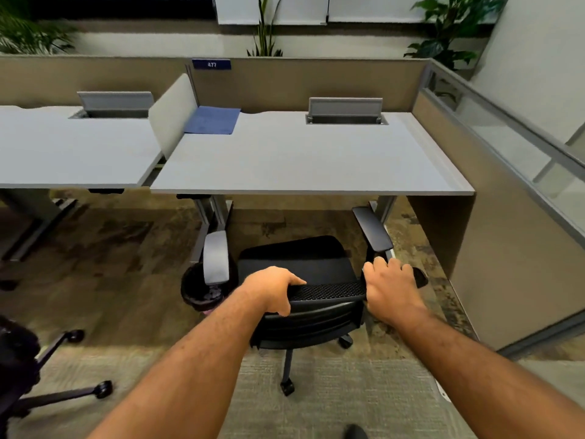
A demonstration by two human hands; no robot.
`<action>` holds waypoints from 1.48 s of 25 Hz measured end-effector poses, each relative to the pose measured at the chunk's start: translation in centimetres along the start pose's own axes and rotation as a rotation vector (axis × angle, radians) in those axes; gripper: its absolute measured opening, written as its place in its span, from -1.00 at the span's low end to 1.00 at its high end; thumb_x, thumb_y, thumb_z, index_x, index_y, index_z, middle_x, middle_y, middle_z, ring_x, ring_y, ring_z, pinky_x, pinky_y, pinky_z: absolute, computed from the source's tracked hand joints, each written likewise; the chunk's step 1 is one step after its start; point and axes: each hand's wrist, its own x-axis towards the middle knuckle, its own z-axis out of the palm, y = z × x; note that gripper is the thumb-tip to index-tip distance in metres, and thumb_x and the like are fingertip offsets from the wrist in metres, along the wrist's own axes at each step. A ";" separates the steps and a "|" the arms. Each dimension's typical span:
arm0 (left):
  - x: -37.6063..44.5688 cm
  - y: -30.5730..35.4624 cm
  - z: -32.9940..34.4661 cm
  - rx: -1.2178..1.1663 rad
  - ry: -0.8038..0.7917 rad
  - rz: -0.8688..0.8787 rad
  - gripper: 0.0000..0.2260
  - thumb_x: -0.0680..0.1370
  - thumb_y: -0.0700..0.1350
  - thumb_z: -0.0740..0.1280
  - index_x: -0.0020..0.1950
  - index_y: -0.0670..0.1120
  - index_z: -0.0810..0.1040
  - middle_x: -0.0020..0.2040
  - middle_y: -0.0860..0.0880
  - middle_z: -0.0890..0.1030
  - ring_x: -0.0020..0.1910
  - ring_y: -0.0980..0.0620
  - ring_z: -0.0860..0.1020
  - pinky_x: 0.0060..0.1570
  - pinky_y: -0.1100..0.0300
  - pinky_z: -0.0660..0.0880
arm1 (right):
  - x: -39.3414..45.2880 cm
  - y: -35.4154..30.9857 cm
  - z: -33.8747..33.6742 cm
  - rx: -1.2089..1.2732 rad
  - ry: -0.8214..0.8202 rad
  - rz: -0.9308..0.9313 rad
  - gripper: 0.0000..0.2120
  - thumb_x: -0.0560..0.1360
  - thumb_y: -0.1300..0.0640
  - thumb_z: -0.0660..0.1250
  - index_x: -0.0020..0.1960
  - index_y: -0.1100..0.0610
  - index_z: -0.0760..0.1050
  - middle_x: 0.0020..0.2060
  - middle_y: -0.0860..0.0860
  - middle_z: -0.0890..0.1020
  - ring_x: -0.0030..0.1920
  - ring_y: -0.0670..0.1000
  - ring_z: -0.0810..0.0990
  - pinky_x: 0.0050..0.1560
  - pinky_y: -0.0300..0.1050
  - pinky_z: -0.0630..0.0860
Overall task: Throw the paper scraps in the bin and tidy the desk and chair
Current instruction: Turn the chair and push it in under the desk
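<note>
Both hands were closed over the top edge of the black mesh backrest [329, 291] of the black office chair [300, 264]. The left hand [272, 291] wrapped the left end of that edge, its fingers curled over the top and thumb down the near side. The right hand [391, 285] clamped the right end, fingers folded over the far side. Each grip was shut on the backrest and carried nothing else.

The long axis of the backrest's top edge ran left to right, square to the near edge of the pale grey table [310, 160]. The chair's seat lay just beyond the hands, pointing at the table, with the kneehole straight ahead and farther off. Neither hand was clearly nearer; they sat evenly at the two ends. An even forward push from both would probably roll the chair in. The black right armrest [373, 228] reached up near the table's underside, so clearance there looked worth watching.

A round black bin [194, 289] stood on the carpet just left of the chair, beside the grey left armrest [216, 256], with something pale inside that was too blurred to identify. No paper scraps showed on the table; only a folded blue cloth [213, 119] lay at its far left corner.
</note>
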 end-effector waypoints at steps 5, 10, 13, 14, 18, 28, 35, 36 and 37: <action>3.5 -3.0 -3.3 0.011 0.053 -0.158 -0.30 0.29 -0.04 0.53 0.39 0.34 0.50 0.33 0.13 0.59 0.30 -0.04 0.56 0.27 -0.26 0.52 | 5.0 -1.1 -0.9 0.080 -0.059 -0.028 -0.80 0.40 0.01 0.30 -0.02 0.03 0.38 -0.11 0.03 0.51 -0.15 0.17 0.62 -0.14 0.01 0.45; 8.1 -5.9 -6.7 -0.011 0.136 -0.247 -0.33 0.33 0.11 0.57 0.41 0.38 0.46 0.31 0.18 0.62 0.33 0.00 0.55 0.31 -0.26 0.44 | 11.5 -0.6 -1.2 0.158 0.025 -0.098 -0.79 0.43 -0.03 0.31 0.00 0.01 0.39 -0.07 0.00 0.53 -0.08 0.16 0.63 -0.12 0.04 0.40; 10.8 -6.6 -7.2 -0.023 0.191 -0.268 -0.39 0.37 0.22 0.51 0.40 0.40 0.44 0.28 0.22 0.61 0.34 0.03 0.52 0.26 -0.23 0.40 | 15.0 0.8 -0.5 0.182 0.056 -0.165 -0.71 0.39 -0.10 0.34 0.04 -0.01 0.43 -0.04 -0.01 0.53 -0.03 0.16 0.57 -0.06 0.10 0.40; 11.8 -6.5 -7.2 -0.032 0.221 -0.273 -0.42 0.37 0.25 0.49 0.38 0.41 0.44 0.26 0.23 0.61 0.32 0.04 0.53 0.24 -0.21 0.40 | 16.2 1.5 -0.1 0.184 0.061 -0.181 -0.70 0.38 -0.10 0.34 0.05 -0.01 0.43 -0.03 -0.01 0.52 -0.02 0.15 0.54 -0.06 0.10 0.39; 15.9 -5.0 -8.7 -0.062 0.290 -0.266 -0.47 0.38 0.26 0.47 0.34 0.38 0.49 0.17 0.22 0.65 0.27 0.03 0.56 0.22 -0.19 0.41 | 21.2 5.2 0.8 0.193 0.097 -0.234 -0.70 0.37 -0.10 0.37 0.03 -0.02 0.41 -0.03 -0.03 0.51 -0.01 0.12 0.49 -0.09 0.08 0.36; 26.0 -4.9 -13.5 -0.063 0.267 -0.224 -0.40 0.29 0.28 0.55 0.32 0.29 0.55 0.17 0.16 0.67 0.26 -0.02 0.58 0.33 -0.23 0.39 | 31.2 8.6 3.1 0.213 0.100 -0.039 -0.46 0.42 -0.09 0.47 0.34 -0.03 0.40 0.20 -0.01 0.53 0.20 0.11 0.50 0.10 0.10 0.42; 30.7 -10.2 -15.9 -0.028 0.332 -0.239 -0.54 0.52 0.09 0.48 0.40 0.30 0.49 0.29 0.11 0.61 0.40 -0.04 0.46 0.50 -0.40 0.15 | 35.8 5.2 2.4 0.281 0.086 0.026 -0.52 0.46 -0.16 0.45 0.32 -0.08 0.46 0.22 -0.05 0.55 0.23 0.08 0.53 0.18 0.12 0.41; 31.2 -10.9 -16.3 -0.006 0.331 -0.223 -0.54 0.53 0.12 0.47 0.41 0.30 0.48 0.30 0.12 0.60 0.41 -0.04 0.45 0.49 -0.38 0.18 | 36.4 4.8 2.2 0.283 0.080 0.025 -0.53 0.47 -0.15 0.46 0.32 -0.08 0.46 0.23 -0.05 0.55 0.23 0.08 0.53 0.18 0.13 0.42; 31.7 -11.4 -16.7 0.013 0.338 -0.205 -0.53 0.53 0.14 0.46 0.42 0.29 0.47 0.31 0.13 0.60 0.41 -0.03 0.45 0.48 -0.38 0.20 | 37.0 4.6 2.0 0.285 0.073 0.025 -0.54 0.47 -0.13 0.46 0.32 -0.09 0.46 0.23 -0.04 0.54 0.22 0.08 0.53 0.18 0.14 0.42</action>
